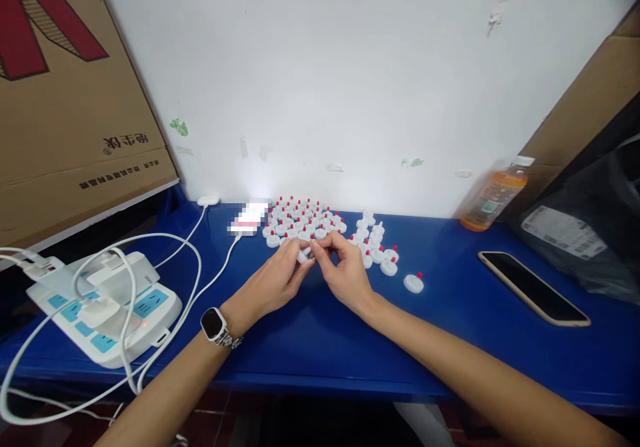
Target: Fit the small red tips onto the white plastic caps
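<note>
Between the thumb and fingers of my left hand (280, 270) is a white nozzle cap (303, 254), held tilted on its side above the table. My right hand (345, 267) pinches the nozzle end of that same cap with thumb and forefinger; whatever small part sits under those fingertips is hidden. Just behind both hands stands a dense cluster of white caps with red tips (300, 219). To the right of my right hand is a looser group, some with red tips and some with bare white nozzles (378, 230). One red-tipped cap (414, 283) lies apart at the right.
On the blue table (450, 340), a white power strip (150, 327) with looping cables (200, 294) occupies the left. A lit, blurred phone (250, 219) lies by the caps. To the right are a dark phone (535, 287), an orange drink bottle (495, 197) and a black bag (590, 234).
</note>
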A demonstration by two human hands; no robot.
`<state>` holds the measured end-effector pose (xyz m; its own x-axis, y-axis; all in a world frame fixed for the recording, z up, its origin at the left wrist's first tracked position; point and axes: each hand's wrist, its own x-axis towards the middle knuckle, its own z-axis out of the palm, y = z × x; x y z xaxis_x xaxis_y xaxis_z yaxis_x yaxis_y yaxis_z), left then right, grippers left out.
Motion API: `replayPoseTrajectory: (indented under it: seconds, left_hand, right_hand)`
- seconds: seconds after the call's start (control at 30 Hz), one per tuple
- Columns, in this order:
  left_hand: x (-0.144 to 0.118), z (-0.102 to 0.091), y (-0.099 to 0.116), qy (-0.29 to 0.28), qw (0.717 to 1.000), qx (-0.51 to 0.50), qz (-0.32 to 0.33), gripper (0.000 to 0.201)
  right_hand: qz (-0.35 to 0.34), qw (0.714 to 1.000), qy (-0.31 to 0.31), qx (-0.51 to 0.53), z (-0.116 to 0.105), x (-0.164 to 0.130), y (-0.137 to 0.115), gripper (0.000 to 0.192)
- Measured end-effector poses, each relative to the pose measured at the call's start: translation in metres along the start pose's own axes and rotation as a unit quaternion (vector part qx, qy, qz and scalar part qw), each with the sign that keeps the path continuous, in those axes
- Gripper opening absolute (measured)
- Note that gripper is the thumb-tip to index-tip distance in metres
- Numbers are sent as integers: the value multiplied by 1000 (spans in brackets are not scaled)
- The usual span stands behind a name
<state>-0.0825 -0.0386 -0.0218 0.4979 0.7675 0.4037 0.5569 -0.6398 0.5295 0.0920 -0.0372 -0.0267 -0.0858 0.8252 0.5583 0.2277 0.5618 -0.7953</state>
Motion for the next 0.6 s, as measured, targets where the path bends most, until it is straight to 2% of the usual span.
replayPoseTrajectory:
  seconds: [0.13, 0.23, 0.3, 0.37, 0.43, 0.53, 0.6]
  left_hand:
    - [3, 3, 4, -5, 1000, -9, -2, 27]
    - [7, 8, 7, 2, 1000, -22, 2, 36]
    - [10, 11, 6, -1, 1000, -27, 12, 51]
    - [11, 12, 2, -9, 1000, -22, 12, 71]
    - [12, 10, -4, -5, 1000, -10, -3, 80]
    - [11, 4, -11, 18, 1000, 9, -17, 57]
    - [11, 2, -12, 21, 1000, 19, -13, 44]
  right_hand:
    - [-9, 999, -8, -32, -3, 0, -6, 26]
    - [23, 999, -40, 20, -14, 4, -7, 22]
    - [43, 996, -63, 53, -28, 7, -6, 20]
    - [37, 997, -65, 13, -44, 8, -5, 16]
    - [6, 993, -70, -98, -61, 9, -3, 9]
    - [-20, 959, -139, -248, -74, 13, 3, 7]
    - [-18, 938, -188, -290, -72, 20, 8, 11]
